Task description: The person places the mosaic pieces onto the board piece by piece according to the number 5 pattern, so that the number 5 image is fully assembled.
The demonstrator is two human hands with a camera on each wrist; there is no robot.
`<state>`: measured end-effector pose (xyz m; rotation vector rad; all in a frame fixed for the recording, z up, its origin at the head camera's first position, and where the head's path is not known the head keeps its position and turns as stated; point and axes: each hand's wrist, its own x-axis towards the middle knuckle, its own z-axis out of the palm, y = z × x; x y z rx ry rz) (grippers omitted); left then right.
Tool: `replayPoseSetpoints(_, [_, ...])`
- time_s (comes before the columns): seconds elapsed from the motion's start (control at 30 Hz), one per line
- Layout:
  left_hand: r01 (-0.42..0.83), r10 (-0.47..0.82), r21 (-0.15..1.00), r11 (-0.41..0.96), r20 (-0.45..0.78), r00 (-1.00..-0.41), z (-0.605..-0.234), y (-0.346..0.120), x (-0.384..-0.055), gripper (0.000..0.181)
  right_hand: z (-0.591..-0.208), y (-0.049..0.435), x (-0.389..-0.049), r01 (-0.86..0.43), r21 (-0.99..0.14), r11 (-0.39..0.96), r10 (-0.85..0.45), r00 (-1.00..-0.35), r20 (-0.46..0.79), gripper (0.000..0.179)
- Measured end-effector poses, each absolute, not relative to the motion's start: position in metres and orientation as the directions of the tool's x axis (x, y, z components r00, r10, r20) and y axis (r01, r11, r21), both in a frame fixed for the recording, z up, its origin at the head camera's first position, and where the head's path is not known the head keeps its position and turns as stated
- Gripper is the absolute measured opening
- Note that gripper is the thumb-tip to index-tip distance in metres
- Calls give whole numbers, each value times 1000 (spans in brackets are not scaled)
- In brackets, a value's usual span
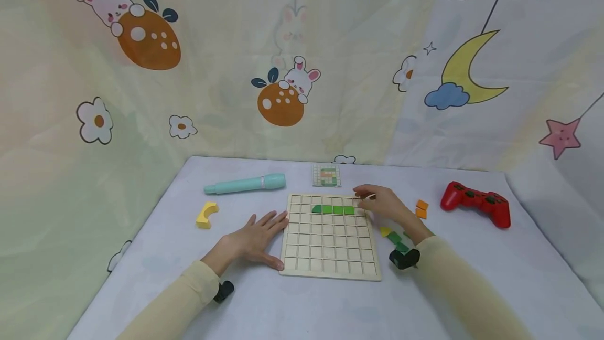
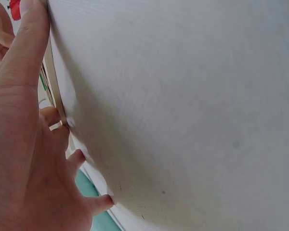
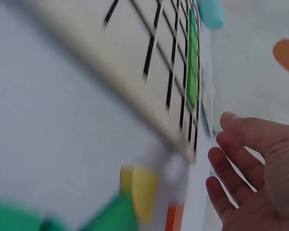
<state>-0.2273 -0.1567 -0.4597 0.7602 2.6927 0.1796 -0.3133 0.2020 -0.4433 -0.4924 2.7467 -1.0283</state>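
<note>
A pale wooden grid board (image 1: pixel 329 250) lies on the table. One row near its far edge holds a darker green piece with a rounded corner (image 1: pixel 316 209) and several light green squares (image 1: pixel 338 210) side by side. My left hand (image 1: pixel 258 237) rests flat with spread fingers, thumb and fingertips against the board's left edge. Over the far right corner hovers my right hand (image 1: pixel 386 204); its fingers are loosely bent, and the right wrist view shows nothing between thumb and fingers. Beside the board's right edge lie green pieces (image 1: pixel 395 237) and a yellow piece (image 1: pixel 385 231), partly behind my right wrist.
A small patterned grid card (image 1: pixel 326 176) lies beyond the board. Far left are a turquoise cylinder (image 1: pixel 245 184) and a yellow arch-shaped block (image 1: pixel 206 215). To the right sit orange squares (image 1: pixel 421 209) and a red game controller (image 1: pixel 475 203). A printed cloth backdrop (image 1: pixel 226 67) hangs behind.
</note>
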Motion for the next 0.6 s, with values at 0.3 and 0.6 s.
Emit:
replayPoseSetpoints(0.3, [481,522,204,852,-291,-802,-460,-157,-227,115,-451,255,-314,-231,-640,733,-321,-947,-26,49])
replayPoseSetpoints(0.6, [477,517,200,856,-290,-805,-463,-156,-228,115,-463,268,-310,-182,-642,745,-301,-950,-81,50])
